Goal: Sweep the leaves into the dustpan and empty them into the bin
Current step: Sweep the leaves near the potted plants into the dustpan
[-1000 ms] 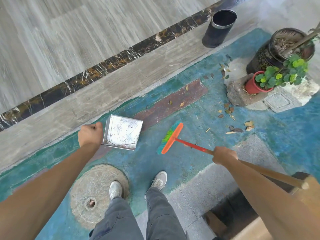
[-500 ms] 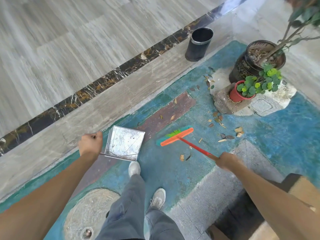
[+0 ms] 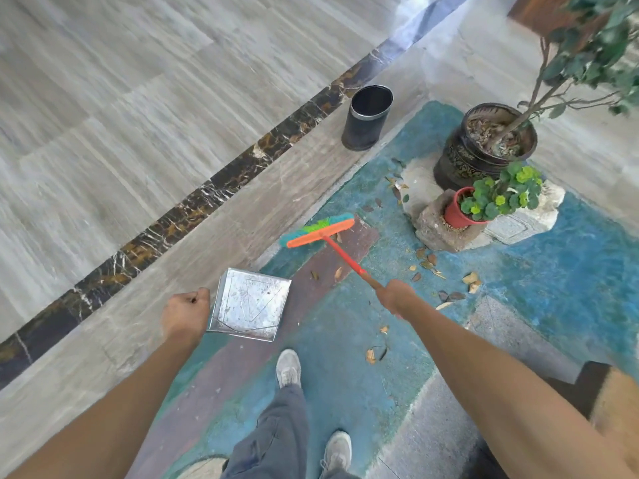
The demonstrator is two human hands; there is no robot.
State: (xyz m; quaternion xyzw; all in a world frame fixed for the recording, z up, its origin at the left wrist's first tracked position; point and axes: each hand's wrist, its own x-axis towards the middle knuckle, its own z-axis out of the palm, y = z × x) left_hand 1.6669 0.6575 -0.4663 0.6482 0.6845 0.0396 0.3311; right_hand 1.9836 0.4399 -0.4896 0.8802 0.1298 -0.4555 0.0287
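**A:** Leaves first: dry, brown and tan, small, scattered over the blue-painted ground, mostly between the stone block and the right hand. A few more sit near the big dark planter, two by the maroon strip, a couple close to the shoes. Too scattered to count exactly.

**B:** Tools?

**A:** One broom, orange head with green and teal bristles, red-then-wood handle, head down on the far end of the maroon strip. Right hand is wrapped tight round the handle. One metal dustpan, square, scuffed and shiny, looks empty, lying flat just beside the left hand, which is balled into a fist; whatever it grips is hidden.

**B:** Bin?

**A:** One black cylindrical bin, upright on the grey stone border, well apart from the dustpan. Two potted plants, one small red pot. No readable writing anywhere.
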